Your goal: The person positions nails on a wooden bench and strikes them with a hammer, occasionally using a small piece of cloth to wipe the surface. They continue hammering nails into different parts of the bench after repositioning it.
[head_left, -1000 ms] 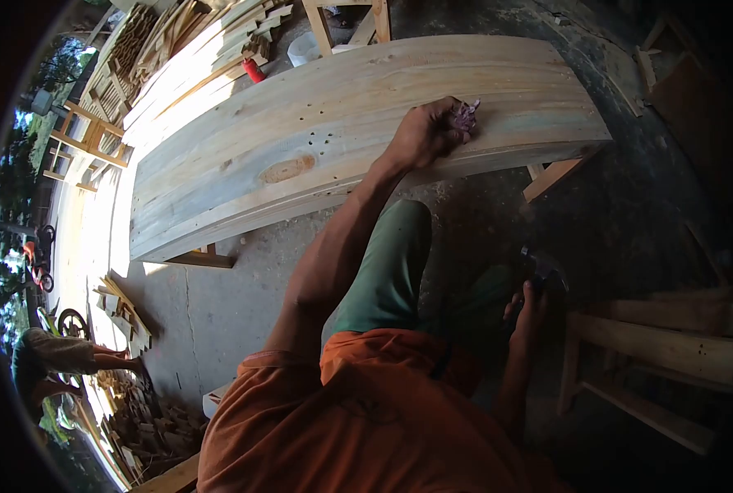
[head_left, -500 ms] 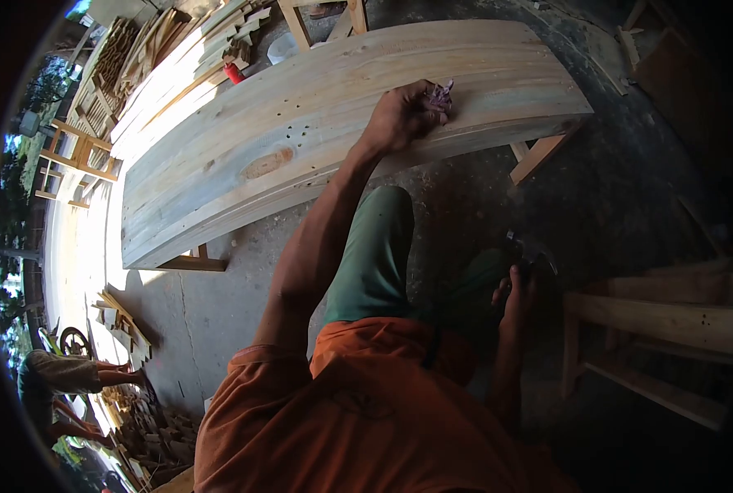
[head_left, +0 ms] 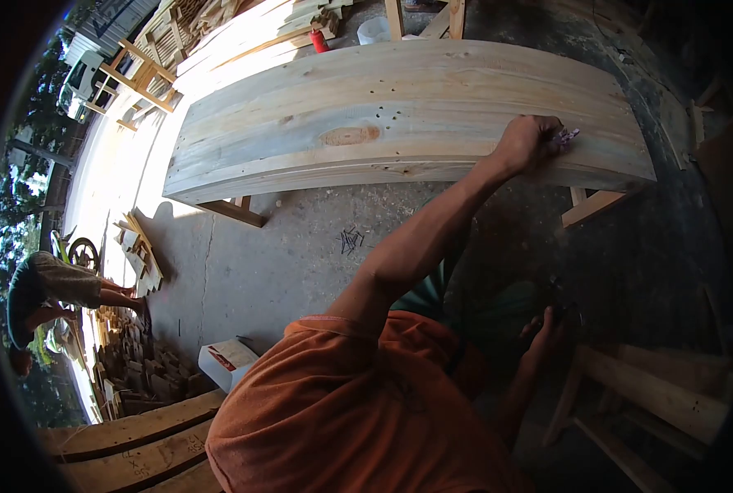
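Observation:
My left hand (head_left: 532, 141) is closed around a bunch of purplish nails (head_left: 565, 140), over the right part of a long wooden tabletop (head_left: 300, 107). The bunch sticks out past the fingers, near the front edge. Low on the right, in shadow, my right hand (head_left: 545, 329) is wrapped round a hammer (head_left: 576, 312), which is dim and hard to make out. Small dark holes and an oval knot mark the middle of the boards.
More nails (head_left: 351, 240) lie on the concrete floor. A white box (head_left: 228, 361) stands beside stacked planks (head_left: 136, 452) at lower left. A wooden trestle (head_left: 654, 386) is at lower right. Another person (head_left: 62, 283) bends over at far left. A red bottle (head_left: 319, 40) is behind the tabletop.
The view has turned left, so the tabletop appears further right. The floor nails and white box have come into view. Both hands keep their hold.

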A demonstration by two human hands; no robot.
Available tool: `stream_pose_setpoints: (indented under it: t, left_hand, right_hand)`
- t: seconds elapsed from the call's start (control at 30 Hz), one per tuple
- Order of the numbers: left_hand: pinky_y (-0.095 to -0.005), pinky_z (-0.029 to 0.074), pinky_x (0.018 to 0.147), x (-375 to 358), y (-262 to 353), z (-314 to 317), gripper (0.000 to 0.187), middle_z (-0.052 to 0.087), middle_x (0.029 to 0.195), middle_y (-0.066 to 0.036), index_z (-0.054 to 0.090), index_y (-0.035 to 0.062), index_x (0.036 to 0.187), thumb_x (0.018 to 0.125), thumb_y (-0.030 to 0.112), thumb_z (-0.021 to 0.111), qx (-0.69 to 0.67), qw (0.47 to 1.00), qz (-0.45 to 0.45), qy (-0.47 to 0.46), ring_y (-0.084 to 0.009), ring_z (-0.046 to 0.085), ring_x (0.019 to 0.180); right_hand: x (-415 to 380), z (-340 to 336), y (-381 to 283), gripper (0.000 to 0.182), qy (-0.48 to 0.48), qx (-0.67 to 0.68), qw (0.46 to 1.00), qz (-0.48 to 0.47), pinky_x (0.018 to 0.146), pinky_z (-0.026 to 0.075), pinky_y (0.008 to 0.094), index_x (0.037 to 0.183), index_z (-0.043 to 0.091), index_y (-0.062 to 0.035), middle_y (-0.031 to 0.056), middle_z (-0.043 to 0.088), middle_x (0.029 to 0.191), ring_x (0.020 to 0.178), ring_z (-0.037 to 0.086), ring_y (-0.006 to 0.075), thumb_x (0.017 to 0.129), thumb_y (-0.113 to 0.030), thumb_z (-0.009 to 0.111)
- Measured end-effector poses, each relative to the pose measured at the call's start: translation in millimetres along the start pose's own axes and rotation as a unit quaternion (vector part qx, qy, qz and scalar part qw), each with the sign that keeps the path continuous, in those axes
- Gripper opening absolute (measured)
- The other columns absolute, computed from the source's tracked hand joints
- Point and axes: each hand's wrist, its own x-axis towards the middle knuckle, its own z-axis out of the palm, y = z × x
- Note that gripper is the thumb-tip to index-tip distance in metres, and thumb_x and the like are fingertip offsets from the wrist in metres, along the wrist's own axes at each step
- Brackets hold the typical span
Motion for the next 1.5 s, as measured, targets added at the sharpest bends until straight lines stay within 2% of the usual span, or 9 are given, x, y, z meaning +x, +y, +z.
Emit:
stream_pose_setpoints:
  t: [0.1,0.2,0.27,0.4,0.47,0.73,0.83,0.9,1.5]
  left_hand:
    - [-0.0362,0.052,0.071,5,-4,-1,0.012,0.071,0.081,-0.011,0.068,0.0021,0.09,0.08,0.006,0.074,-0.001,0.999,-0.016,-0.028,-0.0212,0.069,0.076]
    - [-0.0381,0.051,0.069,8,-7,-3,0.018,0.068,0.077,-0.015,0.066,0.0048,0.092,0.079,0.012,0.075,-0.03,0.999,0.023,-0.014,-0.0293,0.066,0.071]
    - [-0.0316,0.053,0.072,9,-2,-10,0.023,0.072,0.084,-0.007,0.061,0.0001,0.104,0.083,-0.002,0.069,-0.039,0.996,-0.027,-0.076,-0.0148,0.068,0.077]
    - [-0.0286,0.052,0.07,14,-7,-12,0.022,0.071,0.084,-0.007,0.06,0.0005,0.106,0.085,-0.004,0.066,-0.05,0.994,0.021,-0.095,-0.0123,0.066,0.076]
    - [-0.0265,0.052,0.068,16,-2,-19,0.021,0.072,0.085,-0.007,0.06,0.0007,0.106,0.086,-0.004,0.064,-0.118,0.98,-0.058,-0.151,-0.0105,0.064,0.076]
    - [-0.0246,0.051,0.067,13,-5,-18,0.028,0.071,0.086,-0.006,0.058,0.0004,0.114,0.087,-0.005,0.062,-0.127,0.98,-0.045,-0.149,-0.0087,0.063,0.077]
    - [-0.024,0.05,0.069,15,-8,-14,0.03,0.071,0.087,-0.005,0.057,0.001,0.117,0.088,-0.005,0.062,-0.136,0.977,-0.045,-0.16,-0.0087,0.063,0.08]
    - [-0.0237,0.05,0.071,14,-6,-15,0.03,0.071,0.088,-0.004,0.057,0.0016,0.117,0.088,-0.005,0.062,-0.11,0.981,-0.059,-0.148,-0.0089,0.064,0.083]
    - [-0.026,0.051,0.079,10,-11,-28,0.03,0.071,0.089,-0.005,0.059,0.0016,0.116,0.087,-0.004,0.064,-0.091,0.984,-0.058,-0.138,-0.0098,0.065,0.088]
  right_hand:
    - [-7,4,-7,0.029,-0.01,0.015,1.0,0.0,0.039,0.04,0.028,0.118,0.053,-0.0052,0.0027,0.05,0.069,0.047,0.049,0.0131,0.097,-0.025,0.059]
    - [1,2,2,0.03,-0.02,0.02,1.0,-0.012,0.039,0.04,0.0283,0.121,0.052,-0.0053,0.0025,0.05,0.068,0.046,0.048,0.013,0.097,-0.022,0.059]
    - [-5,2,-2,0.029,-0.011,0.022,1.0,-0.004,0.038,0.04,0.0284,0.121,0.052,-0.0055,0.0023,0.049,0.068,0.045,0.047,0.0129,0.097,-0.022,0.059]
    - [-12,4,-11,0.032,-0.01,0.025,1.0,0.005,0.038,0.039,0.0283,0.124,0.051,-0.0059,0.0018,0.049,0.068,0.045,0.047,0.0128,0.097,-0.021,0.059]
    - [-3,-3,0,0.035,-0.012,0.03,0.999,0.015,0.038,0.04,0.0281,0.127,0.05,-0.0063,0.0018,0.049,0.068,0.046,0.047,0.0126,0.097,-0.022,0.059]
    - [1,-9,7,0.047,0.017,0.06,0.997,0.034,0.038,0.041,0.0275,0.138,0.044,-0.0083,0.0018,0.05,0.069,0.046,0.048,0.0119,0.096,-0.024,0.06]
    - [0,-8,8,0.038,0.028,0.058,0.998,0.008,0.038,0.042,0.0277,0.129,0.049,-0.0065,0.0017,0.05,0.068,0.045,0.049,0.0122,0.096,-0.024,0.059]
    - [-1,-9,10,0.021,-0.003,0.065,0.998,0.006,0.039,0.041,0.0281,0.105,0.053,-0.0083,0.0005,0.051,0.069,0.047,0.05,0.0124,0.097,-0.027,0.059]
    - [-8,-10,6,0.019,-0.007,0.084,0.996,-0.016,0.037,0.042,0.0275,0.1,0.053,-0.0077,0.0019,0.052,0.066,0.045,0.051,0.0125,0.096,-0.025,0.06]
